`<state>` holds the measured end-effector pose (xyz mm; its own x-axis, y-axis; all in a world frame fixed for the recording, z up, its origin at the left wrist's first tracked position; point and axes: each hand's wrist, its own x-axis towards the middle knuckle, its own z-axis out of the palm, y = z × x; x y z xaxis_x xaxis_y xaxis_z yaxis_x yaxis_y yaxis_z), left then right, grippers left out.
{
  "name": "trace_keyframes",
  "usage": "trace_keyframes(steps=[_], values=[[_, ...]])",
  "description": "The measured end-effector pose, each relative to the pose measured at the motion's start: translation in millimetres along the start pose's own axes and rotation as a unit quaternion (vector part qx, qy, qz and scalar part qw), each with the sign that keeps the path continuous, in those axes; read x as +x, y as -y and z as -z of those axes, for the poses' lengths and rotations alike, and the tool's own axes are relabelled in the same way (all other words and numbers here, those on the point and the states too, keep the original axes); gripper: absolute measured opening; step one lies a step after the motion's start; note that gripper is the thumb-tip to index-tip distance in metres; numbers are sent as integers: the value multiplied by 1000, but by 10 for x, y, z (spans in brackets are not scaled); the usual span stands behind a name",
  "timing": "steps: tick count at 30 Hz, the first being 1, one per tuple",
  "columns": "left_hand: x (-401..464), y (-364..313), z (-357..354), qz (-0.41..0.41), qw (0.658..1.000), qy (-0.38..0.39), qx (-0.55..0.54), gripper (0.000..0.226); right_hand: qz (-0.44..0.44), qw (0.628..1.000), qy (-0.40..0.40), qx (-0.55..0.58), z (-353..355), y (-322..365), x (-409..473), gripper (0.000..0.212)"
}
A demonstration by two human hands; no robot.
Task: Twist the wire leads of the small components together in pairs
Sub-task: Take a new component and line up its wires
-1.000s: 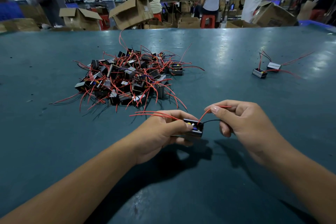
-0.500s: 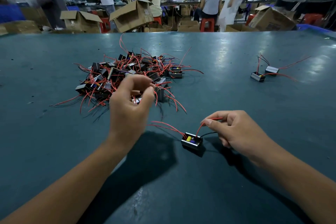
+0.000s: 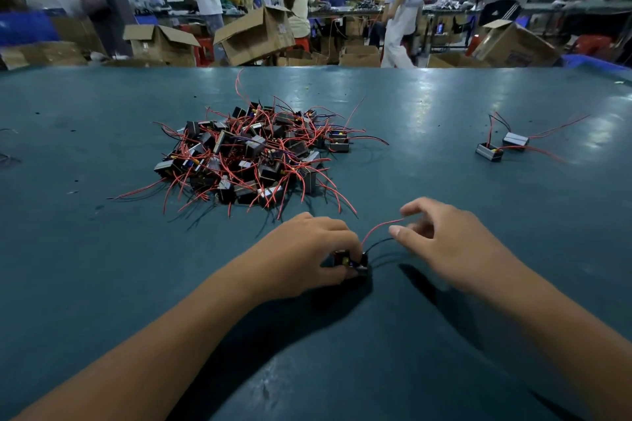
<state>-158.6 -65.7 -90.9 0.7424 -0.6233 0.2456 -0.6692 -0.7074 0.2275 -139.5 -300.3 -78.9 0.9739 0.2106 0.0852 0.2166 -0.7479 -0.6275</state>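
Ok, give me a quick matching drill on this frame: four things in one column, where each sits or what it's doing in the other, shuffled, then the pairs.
Things:
1. left hand
2. right hand
3. pile of components
4. two separate components

States:
A. far right of the table
B. heaped at centre, red leads tangled
C. grips the component on the table
D. fingers at the red lead

Pairs: 1-C, 2-D, 3-B, 4-A
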Motion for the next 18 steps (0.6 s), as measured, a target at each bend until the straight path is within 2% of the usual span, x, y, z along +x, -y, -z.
trace_keyframes(steps=[2, 3, 6, 8, 9, 11, 14, 18], values=[[-6, 60, 29, 13, 1000, -5, 22, 17, 7, 999, -32, -23, 43, 89, 71, 38], [-10, 86, 48, 20, 999, -2, 26, 17, 14, 999, -46, -4, 51, 153, 114, 36], [-31, 136, 96, 37, 999, 4, 16, 17, 5, 985, -42, 167, -27, 397, 259, 16], [-49, 153, 116, 41, 999, 9, 5, 17, -21, 962, -34, 271, -149, 549, 382, 11], [-53, 158, 124, 42, 999, 11, -1, 18, -34, 957, -45, 286, -209, 604, 457, 11], [-61, 181, 134, 41, 999, 8, -4, 19, -37, 965, -73, 250, -298, 700, 636, 11], [-72, 233, 153, 33, 999, -1, 13, 18, 26, 988, -89, 127, -334, 872, 978, 13], [-86, 289, 180, 42, 999, -6, 28, 16, 102, 994, -40, -23, -405, 1097, 1525, 18]])
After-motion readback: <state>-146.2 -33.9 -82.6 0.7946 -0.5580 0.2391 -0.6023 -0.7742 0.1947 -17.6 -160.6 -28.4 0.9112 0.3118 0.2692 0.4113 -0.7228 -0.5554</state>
